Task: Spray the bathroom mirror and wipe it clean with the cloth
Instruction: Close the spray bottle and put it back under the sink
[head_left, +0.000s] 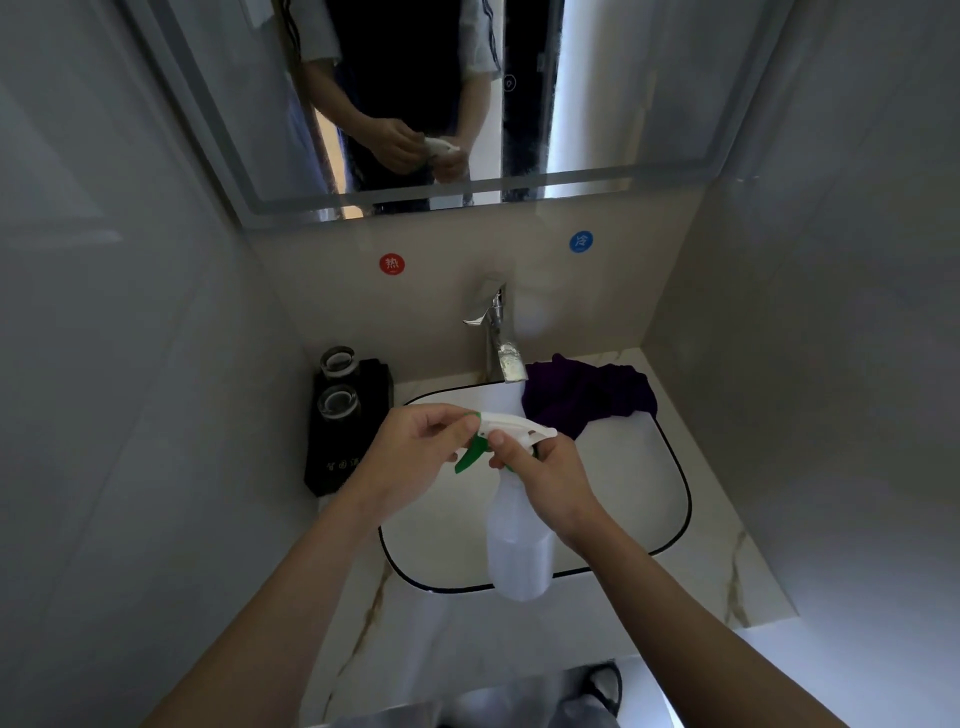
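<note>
One head-worn wide-angle view looks forward and steeply down. It sits close above the sink (670, 499). The mirror (597, 130) fills its top.

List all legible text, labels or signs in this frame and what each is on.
"熱" in white on the round red sticker, on the wall left of the faucet.
"冷" in white on the round blue sticker, on the wall right of the faucet.
Pale characters on the front of the black tray holding two glasses: too blurred to read.
Small icon on the mirror: a symbol, not text.
Spray bottle: no label visible.
</note>
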